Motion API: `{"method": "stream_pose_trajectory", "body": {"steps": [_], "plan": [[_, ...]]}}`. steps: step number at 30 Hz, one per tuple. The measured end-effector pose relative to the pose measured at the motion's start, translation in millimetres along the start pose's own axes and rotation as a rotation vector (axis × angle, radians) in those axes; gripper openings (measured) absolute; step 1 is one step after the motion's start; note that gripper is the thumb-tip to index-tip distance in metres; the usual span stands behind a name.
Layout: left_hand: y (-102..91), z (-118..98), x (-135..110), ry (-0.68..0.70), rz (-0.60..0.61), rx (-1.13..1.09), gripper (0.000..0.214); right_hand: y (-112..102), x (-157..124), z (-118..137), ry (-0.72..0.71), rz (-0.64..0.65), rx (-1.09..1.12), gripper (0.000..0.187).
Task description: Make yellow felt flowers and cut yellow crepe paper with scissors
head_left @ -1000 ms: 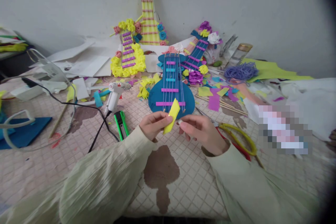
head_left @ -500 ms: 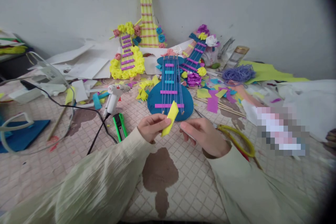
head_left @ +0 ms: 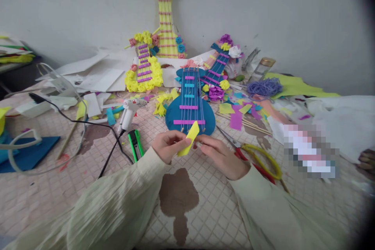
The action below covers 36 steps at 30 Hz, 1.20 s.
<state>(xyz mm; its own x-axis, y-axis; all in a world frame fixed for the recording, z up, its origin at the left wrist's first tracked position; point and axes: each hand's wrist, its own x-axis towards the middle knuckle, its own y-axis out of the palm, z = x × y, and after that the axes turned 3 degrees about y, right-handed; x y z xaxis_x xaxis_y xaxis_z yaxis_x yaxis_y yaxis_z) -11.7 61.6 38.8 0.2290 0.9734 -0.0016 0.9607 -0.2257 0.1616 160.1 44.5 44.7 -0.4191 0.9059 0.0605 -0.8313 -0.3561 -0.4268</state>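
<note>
My left hand [head_left: 169, 145] pinches a folded strip of yellow paper [head_left: 189, 139] between thumb and fingers, tilted up to the right. My right hand [head_left: 224, 155] is close beside the strip's right side, its fingers reaching toward it with the thumb apart. Whether its fingertips touch the paper is hard to make out. Just beyond both hands lies a blue toy guitar [head_left: 175, 111] with purple and light-blue bars and thin strings; the strip overlaps its lower edge in view.
Red-handled scissors [head_left: 238, 152] and a yellow tape ring [head_left: 277, 168] lie by my right sleeve. Left are a green cutter [head_left: 135, 145] and a white glue gun [head_left: 128, 115] with a black cord. Decorated guitars [head_left: 166, 23], paper scraps and purple yarn [head_left: 265, 87] sit farther back.
My right hand has moved left, closer to the yellow strip, and its fingers have stretched out. The strip stays in my left hand. The view has tilted up slightly.
</note>
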Motion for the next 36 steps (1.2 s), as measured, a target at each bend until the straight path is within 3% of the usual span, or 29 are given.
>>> {"method": "stream_pose_trajectory", "body": {"steps": [6,12,15,22,36], "plan": [[1.5,3.3,-1.1,-0.062,-0.04,-0.118,0.019,1.8,-0.8,6.0,0.041,-0.094,-0.113,0.025],[-0.8,4.0,1.3,-0.243,0.034,-0.38,0.018,2.2,-0.7,5.7,0.156,-0.121,-0.005,0.032],[-2.2,6.6,3.3,-0.273,0.051,-0.422,0.015,2.7,0.6,3.2,0.207,-0.135,0.084,0.038],[0.1,12.0,4.9,-0.291,0.101,-0.51,0.024,2.0,1.3,10.6,0.314,-0.162,0.09,0.031],[3.9,6.3,-2.1,-0.318,0.288,-0.654,0.009,0.1,-1.2,13.3,0.266,-0.161,0.073,0.03]]}}
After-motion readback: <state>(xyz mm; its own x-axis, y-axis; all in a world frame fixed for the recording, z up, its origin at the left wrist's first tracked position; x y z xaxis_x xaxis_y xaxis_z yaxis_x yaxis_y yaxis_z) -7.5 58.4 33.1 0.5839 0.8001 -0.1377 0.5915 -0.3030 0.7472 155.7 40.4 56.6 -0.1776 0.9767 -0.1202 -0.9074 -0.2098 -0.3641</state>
